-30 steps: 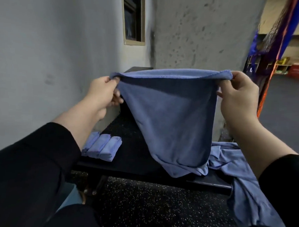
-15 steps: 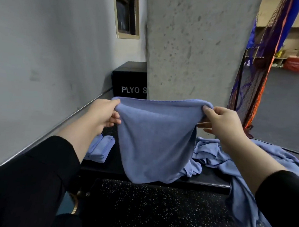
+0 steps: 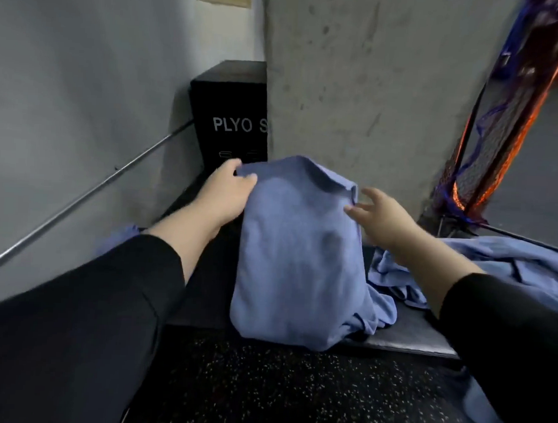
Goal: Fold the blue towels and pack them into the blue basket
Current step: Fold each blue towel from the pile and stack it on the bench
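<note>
A blue towel point(image 3: 298, 257) hangs doubled over the front edge of the black bench point(image 3: 409, 345). My left hand point(image 3: 230, 190) pinches its top left corner. Just off the towel's top right edge, my right hand point(image 3: 383, 216) hovers with fingers spread, holding nothing. A heap of unfolded blue towels point(image 3: 480, 268) lies on the bench to the right. A bit of the folded towels point(image 3: 123, 236) shows behind my left sleeve. The blue basket is not in view.
A black plyo box point(image 3: 231, 113) stands at the back against a concrete pillar point(image 3: 356, 86). A metal rail point(image 3: 90, 190) runs along the left wall. Orange and blue netting point(image 3: 499, 125) hangs at the right. Speckled black floor point(image 3: 279, 396) lies below.
Both hands lowered the towel from chest height down onto the bench. My right hand let go of its corner and opened; the towel's width has narrowed.
</note>
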`<state>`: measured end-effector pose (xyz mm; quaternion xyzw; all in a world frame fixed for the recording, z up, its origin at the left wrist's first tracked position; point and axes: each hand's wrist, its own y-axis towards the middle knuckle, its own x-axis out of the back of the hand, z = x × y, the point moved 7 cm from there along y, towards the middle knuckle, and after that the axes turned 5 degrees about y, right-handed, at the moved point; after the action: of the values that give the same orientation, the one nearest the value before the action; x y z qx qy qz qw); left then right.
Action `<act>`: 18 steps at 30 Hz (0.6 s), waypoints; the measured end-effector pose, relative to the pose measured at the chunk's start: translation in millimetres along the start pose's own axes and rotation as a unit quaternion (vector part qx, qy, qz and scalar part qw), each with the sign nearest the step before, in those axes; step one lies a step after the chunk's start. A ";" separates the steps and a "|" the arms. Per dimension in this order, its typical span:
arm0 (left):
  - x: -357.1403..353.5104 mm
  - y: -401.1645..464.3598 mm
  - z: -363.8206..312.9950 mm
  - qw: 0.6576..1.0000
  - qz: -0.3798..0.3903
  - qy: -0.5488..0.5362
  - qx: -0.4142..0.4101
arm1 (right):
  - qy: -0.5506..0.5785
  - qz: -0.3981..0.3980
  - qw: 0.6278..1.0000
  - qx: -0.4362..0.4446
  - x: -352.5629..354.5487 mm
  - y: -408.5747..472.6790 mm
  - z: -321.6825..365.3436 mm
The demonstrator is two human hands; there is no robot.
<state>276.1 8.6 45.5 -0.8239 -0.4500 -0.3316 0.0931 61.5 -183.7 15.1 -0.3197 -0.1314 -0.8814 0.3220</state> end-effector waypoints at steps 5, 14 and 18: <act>-103.2 -68.3 107.5 0.954 0.204 0.217 0.036 | -0.192 0.155 0.969 -0.025 -85.2 -33.5 -90.4; -103.3 -78.1 138.1 0.925 0.207 0.317 0.036 | -0.216 0.119 0.969 -0.004 -93.3 -37.7 -107.9; -105.4 -77.2 141.6 0.933 0.163 0.314 0.065 | -0.219 0.083 0.970 -0.057 -97.7 -31.7 -114.4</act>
<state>240.1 45.6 -140.2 -0.7319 -0.2782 -0.5237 0.3357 43.5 -162.4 -136.1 -0.5327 -0.1208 -0.7661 0.3387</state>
